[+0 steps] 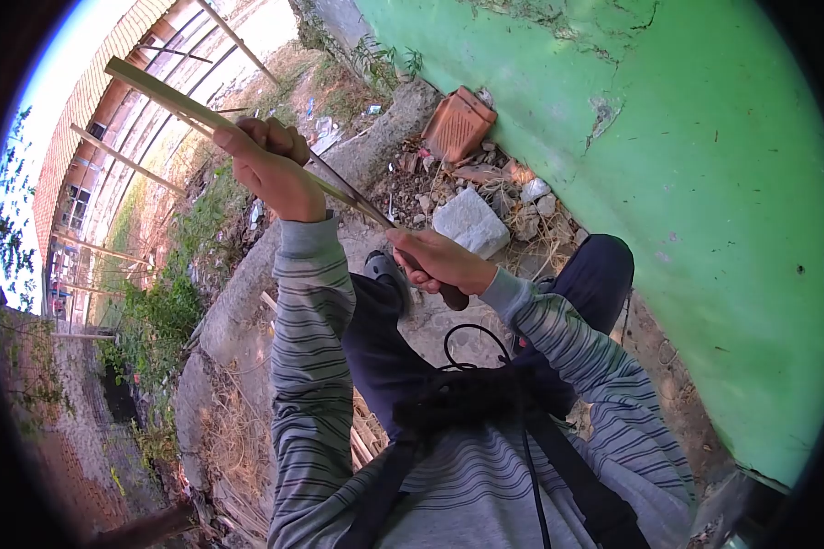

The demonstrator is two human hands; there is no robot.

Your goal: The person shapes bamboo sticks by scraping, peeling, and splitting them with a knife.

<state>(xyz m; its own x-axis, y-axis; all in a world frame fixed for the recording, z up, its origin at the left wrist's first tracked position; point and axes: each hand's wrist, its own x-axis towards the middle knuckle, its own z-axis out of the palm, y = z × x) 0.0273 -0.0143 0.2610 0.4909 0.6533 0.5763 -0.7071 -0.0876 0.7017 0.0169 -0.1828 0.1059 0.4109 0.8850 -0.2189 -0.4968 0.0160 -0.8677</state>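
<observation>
My left hand [275, 169] is closed around a long, pale green-yellow bamboo strip [165, 94], which slants from the upper left down toward my other hand. Fingers of my right hand [441, 261] wrap the dark brown wooden handle of a long knife [454, 297]. Its narrow blade points up and left, close along the lower end of the strip; whether the edge touches the bamboo I cannot tell. Both arms are stretched out in front of my bent knees.
A green wall [687, 201] runs along the right. Near it lie an orange-red plastic basket [460, 125], a white stone block [471, 223] and rubble. Leafy plants [169, 316] grow on the left, beyond a rough concrete ledge [233, 316]. Split wood pieces [366, 435] lie beside me.
</observation>
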